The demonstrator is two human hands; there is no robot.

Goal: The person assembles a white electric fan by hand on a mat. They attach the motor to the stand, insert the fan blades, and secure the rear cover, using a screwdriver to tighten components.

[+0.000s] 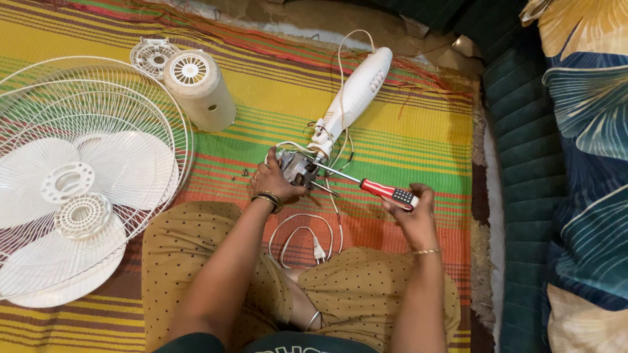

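The right hand (411,204) is closed around a red-handled screwdriver (387,191) whose tip meets the fan motor (297,167), gripped by the left hand (271,183) on the striped mat (405,131). Around lie one white stand (356,98), one plug (318,250), one motor cover (198,88), two grilles (39,104) and one blade (72,189).

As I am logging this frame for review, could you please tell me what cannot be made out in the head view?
- Tip of the red-handled screwdriver: hidden among the grey metal fan motor parts.
- Left hand palm side: turned away, contact unseen.
- Small dark screws on the striped woven mat: too small to count.
- White wire fan guard: cut off by the left edge.
- Right hand fingers: wrapped around the handle.
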